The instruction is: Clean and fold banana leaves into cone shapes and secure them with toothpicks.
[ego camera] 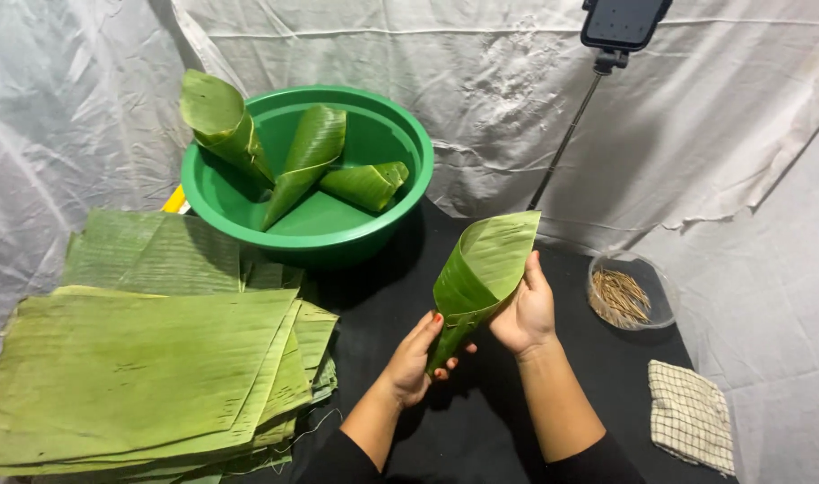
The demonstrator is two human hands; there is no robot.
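white plastic sheeting (pixel 750 179) drapes behind a black table (pixel 481 421). one green basin (pixel 400 143) holds three rolled leaf cones (pixel 302 161), one of them leaning out over the rim. one stack of flat banana leaves (pixel 140 367) lies at the left (the sheets cannot be counted). one clear bowl of thin sticks (pixel 621 298), one checked cloth (pixel 692 414) and one phone on a stand (pixel 623 21) sit at the right. a fourth leaf cone (pixel 477 278) is held above the table's middle: the left hand (pixel 416 360) pinches its pointed tip, grip closed on it, while the right hand (pixel 524 312) cups the wide side, fingers wrapped round the leaf.
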